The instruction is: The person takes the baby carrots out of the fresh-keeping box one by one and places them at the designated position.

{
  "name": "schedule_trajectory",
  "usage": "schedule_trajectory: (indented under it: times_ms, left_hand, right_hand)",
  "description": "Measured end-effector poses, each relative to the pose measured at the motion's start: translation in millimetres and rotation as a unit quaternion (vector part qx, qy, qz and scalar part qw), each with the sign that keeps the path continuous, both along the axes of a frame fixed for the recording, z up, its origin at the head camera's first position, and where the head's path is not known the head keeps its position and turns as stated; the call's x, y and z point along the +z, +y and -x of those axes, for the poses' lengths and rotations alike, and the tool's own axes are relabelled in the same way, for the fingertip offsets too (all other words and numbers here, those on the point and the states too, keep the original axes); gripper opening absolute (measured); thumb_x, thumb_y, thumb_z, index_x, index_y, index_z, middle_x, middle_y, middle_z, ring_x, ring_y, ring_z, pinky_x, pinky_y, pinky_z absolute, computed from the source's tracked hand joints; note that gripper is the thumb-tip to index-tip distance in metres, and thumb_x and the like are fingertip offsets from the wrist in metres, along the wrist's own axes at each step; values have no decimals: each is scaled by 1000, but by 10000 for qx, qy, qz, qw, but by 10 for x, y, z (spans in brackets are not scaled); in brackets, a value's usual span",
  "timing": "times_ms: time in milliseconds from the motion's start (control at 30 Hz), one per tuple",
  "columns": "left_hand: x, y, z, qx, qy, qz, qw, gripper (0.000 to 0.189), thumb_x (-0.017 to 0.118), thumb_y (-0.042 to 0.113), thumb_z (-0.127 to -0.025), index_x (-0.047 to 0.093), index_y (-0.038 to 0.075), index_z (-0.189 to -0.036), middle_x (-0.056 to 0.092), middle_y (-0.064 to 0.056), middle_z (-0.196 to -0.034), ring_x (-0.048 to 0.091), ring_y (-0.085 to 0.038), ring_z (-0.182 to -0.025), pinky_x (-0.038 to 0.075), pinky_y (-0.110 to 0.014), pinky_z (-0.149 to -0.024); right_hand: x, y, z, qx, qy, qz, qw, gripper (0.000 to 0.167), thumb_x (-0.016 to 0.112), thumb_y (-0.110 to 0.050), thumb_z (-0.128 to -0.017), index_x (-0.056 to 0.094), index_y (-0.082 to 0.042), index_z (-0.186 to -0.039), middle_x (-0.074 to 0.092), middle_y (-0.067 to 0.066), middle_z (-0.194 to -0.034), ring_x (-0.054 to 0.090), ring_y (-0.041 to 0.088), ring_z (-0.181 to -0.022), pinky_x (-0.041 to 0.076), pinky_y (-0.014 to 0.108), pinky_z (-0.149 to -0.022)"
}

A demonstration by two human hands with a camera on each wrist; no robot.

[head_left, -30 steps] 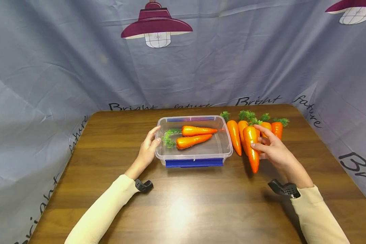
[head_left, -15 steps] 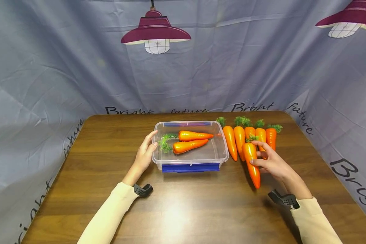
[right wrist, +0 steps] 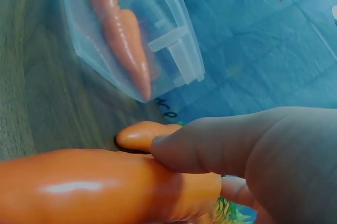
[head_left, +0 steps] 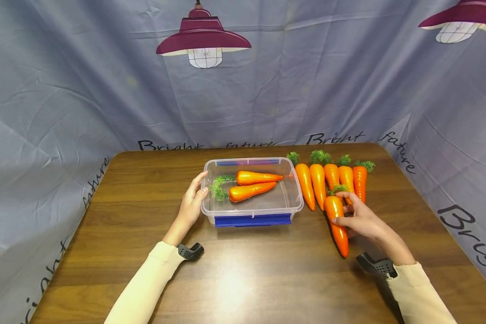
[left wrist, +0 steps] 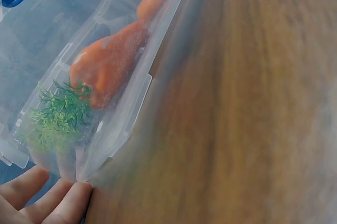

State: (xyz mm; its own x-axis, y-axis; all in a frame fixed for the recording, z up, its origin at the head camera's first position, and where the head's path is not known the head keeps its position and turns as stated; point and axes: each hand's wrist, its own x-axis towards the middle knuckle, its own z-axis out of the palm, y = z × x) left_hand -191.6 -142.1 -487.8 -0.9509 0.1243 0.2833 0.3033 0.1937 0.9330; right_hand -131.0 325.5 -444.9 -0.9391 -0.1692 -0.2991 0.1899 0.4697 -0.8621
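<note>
In the head view a carrot (head_left: pixel 337 225) with a green top lies in my right hand (head_left: pixel 360 219), its tip pointing toward the table's front. My right thumb presses along the orange body of the same carrot (right wrist: pixel 100 184) in the right wrist view, with the other fingers mostly hidden behind it. My left hand (head_left: pixel 192 202) rests at the left end of a clear plastic container (head_left: pixel 253 211). Its fingertips (left wrist: pixel 73 200) touch the outer wall in the left wrist view. Inside the container lie an upper carrot (head_left: pixel 259 177) and a lower carrot (head_left: pixel 251 191), green tops to the left.
Several carrots (head_left: pixel 304 184) stand in a row right of the container, tops toward the back. The container has a blue clip (head_left: pixel 253 220) on its front. Grey curtain (head_left: pixel 267 90) printed with lamps closes off the back of the wooden table (head_left: pixel 154 180).
My right hand has drawn the carrot toward the front of the table, away from the row. My left hand stays at the container. The head view has shifted slightly.
</note>
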Motion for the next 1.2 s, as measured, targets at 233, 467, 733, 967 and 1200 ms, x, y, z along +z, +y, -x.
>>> schedule_trajectory:
  times_ms: [233, 467, 733, 967, 1200]
  left_hand:
    - [-9, 2, -3, -50, -21, -78, 10000, 52, 43, 11, -103, 39, 6, -154, 44, -24, -156, 51, -42, -131, 49, -63, -103]
    - [-3, -8, 1, -30, -22, -36, 10000, 52, 44, 13, -103, 39, 7, -155, 44, -25, -155, 50, -42, -133, 47, -58, -104]
    - [8, 0, -3, -73, -88, -161, 9998, 53, 43, 11, -102, 39, 6, -155, 47, -30, -151, 53, -42, -126, 50, -62, -102]
    - [8, 15, -15, -23, -60, -137, 9999, 53, 44, 12, -102, 40, 6, -154, 46, -29, -153, 53, -42, -126, 50, -61, -102]
    - [0, 13, -7, -62, -75, -172, 9998, 52, 43, 13, -103, 39, 6, -154, 40, -24, -159, 46, -43, -138, 45, -63, -108]
  right_hand:
    - [50, 48, -4, -69, -25, -341, 9994, 86, 71, -12, -93, 13, -1, -155, 50, 22, -112, 67, 19, -79, 62, 44, -60]
    - [91, 114, 14, -133, 161, -387, 9990, 79, 68, -11, -94, 17, 6, -153, 63, 17, -104, 69, 13, -77, 63, 42, -60]
    - [109, 177, 28, -263, 270, -428, 9984, 73, 66, -10, -96, 21, 8, -151, 65, 18, -104, 69, 15, -77, 63, 42, -60]
    - [207, 191, 28, -279, 402, -379, 9981, 72, 64, -12, -98, 20, 9, -151, 66, 17, -104, 71, 18, -75, 63, 44, -61]
    - [491, -9, 273, 12, 928, -746, 9929, 69, 64, -16, -99, 26, 6, -152, 61, 25, -112, 68, 13, -75, 62, 37, -61]
